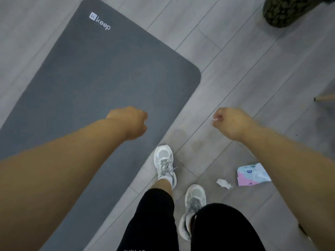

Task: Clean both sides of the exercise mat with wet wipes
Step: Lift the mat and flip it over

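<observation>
Your right hand point(230, 122) was curled tight, pinching a wipe scrap point(215, 120)! Left hand point(133, 122) was fisted over the mat point(101, 75), holding what, I couldn't tell. The mat lay flat on the left, with the wipes pack point(252, 175) and crumpled wipe point(223, 183) near right

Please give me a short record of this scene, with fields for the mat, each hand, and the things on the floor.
mat: dark grey, flat on the floor, logo side up
left hand: curled, above the mat; unclear if it holds anything
right hand: curled, pinches a white scrap, above bare floor
wipes pack: on the floor, right of the shoes
crumpled wipe: on the floor beside the pack, not touching it
</observation>
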Motion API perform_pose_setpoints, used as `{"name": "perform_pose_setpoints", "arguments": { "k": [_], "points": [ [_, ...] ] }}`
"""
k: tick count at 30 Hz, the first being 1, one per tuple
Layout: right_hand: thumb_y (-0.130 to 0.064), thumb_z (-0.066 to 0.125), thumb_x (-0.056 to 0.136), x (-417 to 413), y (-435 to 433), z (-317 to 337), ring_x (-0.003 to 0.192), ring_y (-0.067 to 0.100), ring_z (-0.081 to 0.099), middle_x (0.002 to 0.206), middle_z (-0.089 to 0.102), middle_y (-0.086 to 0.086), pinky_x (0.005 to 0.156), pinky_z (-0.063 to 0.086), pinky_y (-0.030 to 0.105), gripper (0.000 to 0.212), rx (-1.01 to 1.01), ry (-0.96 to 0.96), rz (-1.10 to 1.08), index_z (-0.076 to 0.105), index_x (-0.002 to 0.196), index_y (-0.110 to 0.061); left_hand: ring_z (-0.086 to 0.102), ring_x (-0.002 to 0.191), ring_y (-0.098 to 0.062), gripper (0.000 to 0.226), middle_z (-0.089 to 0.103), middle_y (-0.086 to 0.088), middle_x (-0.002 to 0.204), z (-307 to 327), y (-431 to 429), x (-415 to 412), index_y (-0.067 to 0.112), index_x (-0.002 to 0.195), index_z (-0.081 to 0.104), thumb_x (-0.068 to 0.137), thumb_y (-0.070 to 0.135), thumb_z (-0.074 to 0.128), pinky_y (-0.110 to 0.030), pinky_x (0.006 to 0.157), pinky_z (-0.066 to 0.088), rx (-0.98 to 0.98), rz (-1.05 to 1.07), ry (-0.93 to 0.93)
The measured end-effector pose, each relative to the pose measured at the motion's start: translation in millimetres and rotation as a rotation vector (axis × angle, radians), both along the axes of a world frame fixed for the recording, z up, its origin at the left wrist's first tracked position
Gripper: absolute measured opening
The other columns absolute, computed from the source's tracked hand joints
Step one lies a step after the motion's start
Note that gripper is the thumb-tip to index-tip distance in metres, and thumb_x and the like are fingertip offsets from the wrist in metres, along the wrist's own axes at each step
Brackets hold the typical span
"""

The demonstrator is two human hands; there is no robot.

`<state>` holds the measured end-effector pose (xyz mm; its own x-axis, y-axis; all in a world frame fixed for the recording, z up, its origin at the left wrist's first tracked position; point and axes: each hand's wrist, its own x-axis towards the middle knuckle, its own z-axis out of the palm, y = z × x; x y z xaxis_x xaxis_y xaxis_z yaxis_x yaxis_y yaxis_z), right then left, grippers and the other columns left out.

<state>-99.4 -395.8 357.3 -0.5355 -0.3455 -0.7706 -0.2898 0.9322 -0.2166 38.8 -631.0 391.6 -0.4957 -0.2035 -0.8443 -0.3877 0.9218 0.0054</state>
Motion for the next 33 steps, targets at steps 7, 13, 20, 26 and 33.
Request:
{"name": "perform_pose_setpoints", "arguments": {
  "k": [7,13,20,26,33],
  "points": [
    [-0.029,0.053,0.091,-65,-73,-78,0.104,0.026,0.056,0.115,0.06,0.006,0.088,0.046,0.03,0.029,-0.034,0.039,0.038,0.057,0.117,-0.017,0.05,0.119,-0.026,0.034,0.05,-0.003,0.132,-84,-41,-59,0.027,0.126,0.051,0.094,0.036,0.043,-0.037,0.097,0.043,0.007,0.026,-0.056],
    [-0.028,0.052,0.093,-117,-114,-190,0.107,0.029,0.054,0.118,0.057,0.011,0.091,0.047,0.037,0.032,-0.041,0.071,0.137,0.055,0.119,-0.011,0.051,0.117,-0.024,0.036,0.049,-0.002,0.134,-198,-59,-111,0.028,0.132,0.045,0.097,0.034,0.038,-0.036,0.092,0.043,0.018,0.056,-0.053],
    [-0.033,0.054,0.091,-169,-132,-308,0.118,0.032,0.041,0.13,0.04,0.013,0.094,0.04,0.041,0.05,-0.024,0.218,0.173,0.037,0.132,-0.01,0.043,0.125,-0.027,0.045,0.041,-0.003,0.139,-322,-88,-162,0.023,0.138,0.038,0.096,0.039,0.043,-0.039,0.094,0.041,-0.022,0.125,0.086],
    [-0.051,0.064,0.081,-189,-145,-374,0.126,0.032,0.032,0.139,0.026,0.013,0.103,0.035,0.044,0.089,-0.069,0.273,0.118,0.014,0.144,-0.013,0.011,0.141,-0.028,0.073,0.007,-0.003,0.155,-394,-110,-200,0.022,0.15,0.008,0.094,0.043,0.048,-0.045,0.111,0.028,-0.069,0.131,0.341],
    [-0.042,0.074,0.074,-203,-155,-373,0.103,0.023,0.047,0.115,0.049,0.005,0.083,0.041,0.033,0.059,-0.134,0.214,0.141,0.043,0.116,-0.015,-0.019,0.142,-0.029,0.104,-0.023,0.002,0.155,-411,-111,-248,0.027,0.146,-0.023,0.087,0.04,0.062,-0.044,0.117,0.005,-0.096,-0.042,0.467]
  ]
}}
